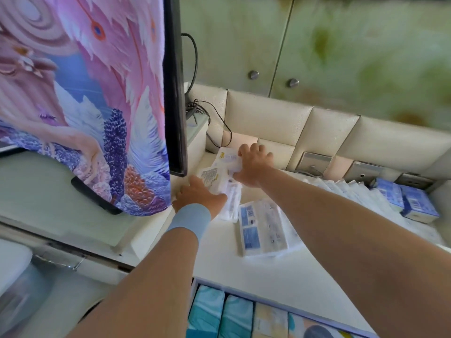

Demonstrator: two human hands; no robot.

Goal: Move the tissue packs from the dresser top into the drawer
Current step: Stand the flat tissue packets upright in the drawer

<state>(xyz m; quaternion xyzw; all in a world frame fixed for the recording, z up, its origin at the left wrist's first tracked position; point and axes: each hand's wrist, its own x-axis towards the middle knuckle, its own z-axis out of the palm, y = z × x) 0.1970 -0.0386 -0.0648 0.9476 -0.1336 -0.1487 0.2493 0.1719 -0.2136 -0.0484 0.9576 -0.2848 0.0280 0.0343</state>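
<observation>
On the dresser top (268,272), both outstretched hands clasp tissue packs (220,178).

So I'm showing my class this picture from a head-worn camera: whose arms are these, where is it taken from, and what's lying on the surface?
There is no machine here. One camera on the person's head looks down, so the arms are the wearer's own. The left hand, with a blue wristband, and the right hand both reach for a small pile of white tissue packs on the dresser top. Whether either already grips one is unclear. Another flat pack lies nearer, blue boxes at the right. Below, the open drawer already holds packs.
</observation>
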